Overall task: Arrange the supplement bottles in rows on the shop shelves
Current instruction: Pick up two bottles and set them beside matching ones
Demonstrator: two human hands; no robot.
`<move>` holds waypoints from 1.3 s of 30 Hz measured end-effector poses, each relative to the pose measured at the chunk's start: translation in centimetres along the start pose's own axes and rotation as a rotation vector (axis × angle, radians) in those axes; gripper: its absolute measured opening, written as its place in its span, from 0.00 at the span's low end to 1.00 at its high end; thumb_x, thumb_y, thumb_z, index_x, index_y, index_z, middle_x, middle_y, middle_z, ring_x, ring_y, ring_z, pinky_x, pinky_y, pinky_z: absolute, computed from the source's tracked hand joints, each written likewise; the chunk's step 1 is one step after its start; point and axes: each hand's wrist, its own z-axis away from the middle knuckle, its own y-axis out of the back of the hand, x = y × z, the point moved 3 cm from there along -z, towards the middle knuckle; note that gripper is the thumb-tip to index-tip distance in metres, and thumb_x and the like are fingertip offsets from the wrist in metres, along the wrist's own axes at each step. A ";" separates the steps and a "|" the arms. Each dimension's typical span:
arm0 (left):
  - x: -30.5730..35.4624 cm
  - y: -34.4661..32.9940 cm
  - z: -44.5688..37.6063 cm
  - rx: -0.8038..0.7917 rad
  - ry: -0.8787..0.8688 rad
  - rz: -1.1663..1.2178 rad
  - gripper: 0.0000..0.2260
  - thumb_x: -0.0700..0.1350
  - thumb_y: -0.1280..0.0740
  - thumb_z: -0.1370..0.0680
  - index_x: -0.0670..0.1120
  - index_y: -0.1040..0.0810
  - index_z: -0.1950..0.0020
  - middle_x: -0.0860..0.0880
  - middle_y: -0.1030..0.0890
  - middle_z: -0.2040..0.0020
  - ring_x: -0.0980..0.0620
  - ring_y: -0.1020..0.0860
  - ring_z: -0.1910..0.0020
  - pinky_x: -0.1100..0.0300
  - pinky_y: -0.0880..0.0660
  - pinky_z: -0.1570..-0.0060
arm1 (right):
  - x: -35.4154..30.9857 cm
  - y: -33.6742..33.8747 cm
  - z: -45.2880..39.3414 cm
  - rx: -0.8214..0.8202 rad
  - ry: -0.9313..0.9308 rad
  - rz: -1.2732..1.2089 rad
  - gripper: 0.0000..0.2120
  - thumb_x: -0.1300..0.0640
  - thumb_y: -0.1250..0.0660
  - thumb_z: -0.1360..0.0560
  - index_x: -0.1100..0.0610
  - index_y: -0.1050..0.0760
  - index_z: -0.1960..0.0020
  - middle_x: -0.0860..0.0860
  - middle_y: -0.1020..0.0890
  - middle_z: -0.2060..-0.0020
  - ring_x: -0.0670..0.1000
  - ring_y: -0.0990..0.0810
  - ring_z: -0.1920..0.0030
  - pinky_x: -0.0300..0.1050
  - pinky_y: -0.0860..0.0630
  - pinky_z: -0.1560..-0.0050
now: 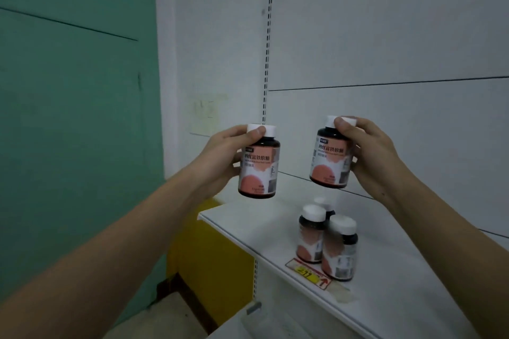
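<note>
The left hand (pixel 220 157) holds one bottle (pixel 258 162) upright in the air, thumb on its white cap. The right hand (pixel 371 154) holds a second bottle (pixel 332 154) the same way — slightly tilted, above the shelf (pixel 248 226). Three more bottles (pixel 326 242) stand close together on the shelf, beside a yellow price tag (pixel 308 274).

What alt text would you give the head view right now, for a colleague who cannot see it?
A person holds one dark supplement bottle with a white cap in each hand, left hand and right hand, raised above a white shop shelf. Three matching bottles already stand clustered on the shelf near a yellow price tag. A green wall is at left.
</note>
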 end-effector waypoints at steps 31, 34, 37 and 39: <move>-14.5 -11.9 -20.7 -0.437 0.088 0.348 0.15 0.56 0.28 0.30 0.48 0.19 0.50 0.50 0.17 0.56 0.49 0.20 0.57 0.58 0.22 0.63 | 15.2 12.4 -1.9 0.192 -0.335 0.176 0.15 0.70 0.27 0.31 0.55 0.18 0.48 0.49 0.14 0.54 0.46 0.16 0.56 0.38 0.21 0.58; -16.3 -12.3 -21.3 -0.440 0.089 0.356 0.12 0.55 0.29 0.30 0.50 0.18 0.51 0.51 0.16 0.57 0.49 0.20 0.56 0.58 0.22 0.66 | 16.2 12.4 -1.5 0.136 -0.368 0.156 0.16 0.72 0.29 0.31 0.56 0.19 0.49 0.50 0.15 0.54 0.47 0.17 0.55 0.39 0.22 0.57; -17.9 -12.6 -21.7 -0.445 0.096 0.387 0.18 0.53 0.29 0.30 0.47 0.19 0.43 0.50 0.16 0.53 0.50 0.19 0.53 0.57 0.21 0.61 | 16.8 12.2 -1.1 0.071 -0.389 0.167 0.16 0.71 0.28 0.31 0.56 0.19 0.48 0.51 0.17 0.51 0.50 0.19 0.51 0.42 0.24 0.52; -18.9 -12.9 -21.9 -0.447 0.108 0.405 0.22 0.53 0.28 0.30 0.45 0.21 0.38 0.48 0.16 0.50 0.50 0.19 0.51 0.57 0.20 0.58 | 17.0 12.0 -0.9 0.045 -0.392 0.155 0.16 0.68 0.29 0.32 0.56 0.20 0.47 0.51 0.18 0.50 0.50 0.20 0.51 0.41 0.24 0.52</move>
